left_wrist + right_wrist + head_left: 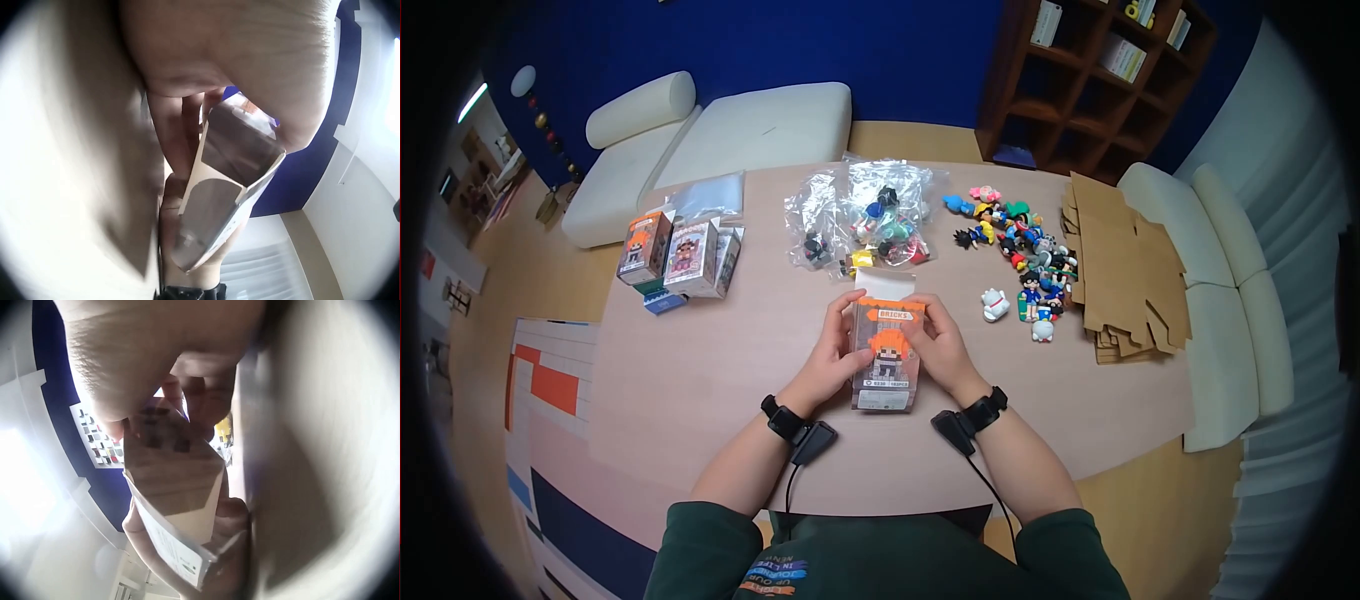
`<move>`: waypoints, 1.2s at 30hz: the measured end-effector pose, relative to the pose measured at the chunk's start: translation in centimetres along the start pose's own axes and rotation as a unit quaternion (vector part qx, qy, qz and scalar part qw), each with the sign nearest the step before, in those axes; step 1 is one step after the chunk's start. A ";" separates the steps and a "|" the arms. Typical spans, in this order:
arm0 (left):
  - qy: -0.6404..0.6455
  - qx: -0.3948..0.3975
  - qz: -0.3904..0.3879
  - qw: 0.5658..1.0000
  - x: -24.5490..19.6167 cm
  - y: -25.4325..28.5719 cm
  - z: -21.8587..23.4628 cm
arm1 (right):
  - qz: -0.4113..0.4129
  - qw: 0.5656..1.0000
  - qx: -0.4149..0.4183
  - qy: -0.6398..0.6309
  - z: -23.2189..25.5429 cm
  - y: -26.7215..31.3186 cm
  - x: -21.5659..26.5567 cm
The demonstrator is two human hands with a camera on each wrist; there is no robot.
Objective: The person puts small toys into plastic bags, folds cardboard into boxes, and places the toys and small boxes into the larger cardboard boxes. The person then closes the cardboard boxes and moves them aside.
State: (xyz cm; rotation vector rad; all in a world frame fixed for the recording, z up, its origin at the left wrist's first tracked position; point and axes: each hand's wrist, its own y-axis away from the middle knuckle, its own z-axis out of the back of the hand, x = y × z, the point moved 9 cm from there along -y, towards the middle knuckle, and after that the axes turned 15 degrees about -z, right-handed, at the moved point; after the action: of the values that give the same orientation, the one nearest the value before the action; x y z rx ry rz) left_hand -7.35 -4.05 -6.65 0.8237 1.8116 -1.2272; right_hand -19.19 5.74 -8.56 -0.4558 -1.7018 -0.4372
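Box [887, 350] between left hand [830, 352] and right hand [943, 350], over the near middle of the counter [700, 400]. Being held with its long axis running away from the body, roughly along the line between the forearms, and crossing the gap from hand to hand with its short width. Pointing the open flap [886, 284] toward the far side and the white label [884, 400] back toward the wearer. Gripping the left side with the left hand, bending fingers round the edge and laying the thumb on the printed front. Gripping the right side likewise with the right hand, laying that thumb across the front too. Touching with both, so favouring neither as nearer; probably steadying from two sides, and leaving the flap end reachable by the fingers of either. Lying just beyond the flap, clear bags [810, 215] with figurines inside; lying to the right, apart from the right hand, a white figurine [995, 305]. Not showing clearly enough to tell whether resting on the counter or hovering just above.
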 end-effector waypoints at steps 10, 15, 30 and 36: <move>0.025 -0.004 0.090 0.996 1.9 0.6 0.6 | 0.050 0.989 -0.038 -0.133 -0.1 0.7 2.5; 0.026 -0.069 0.039 0.996 1.0 0.1 1.1 | -0.001 0.999 -0.006 -0.043 -0.1 0.2 0.9; -0.034 0.078 0.076 0.993 1.5 0.5 -0.8 | -0.061 0.998 0.004 -0.032 0.6 -0.4 -0.5; -0.032 0.039 0.104 0.993 1.5 0.7 -0.6 | -0.043 0.998 0.018 -0.044 0.6 -0.6 -0.1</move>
State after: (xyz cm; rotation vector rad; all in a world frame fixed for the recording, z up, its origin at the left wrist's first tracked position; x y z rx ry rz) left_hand -7.65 -3.19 -8.11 0.9801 1.5919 -1.1820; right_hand -19.99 5.54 -8.78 -0.3816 -1.8176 -0.4541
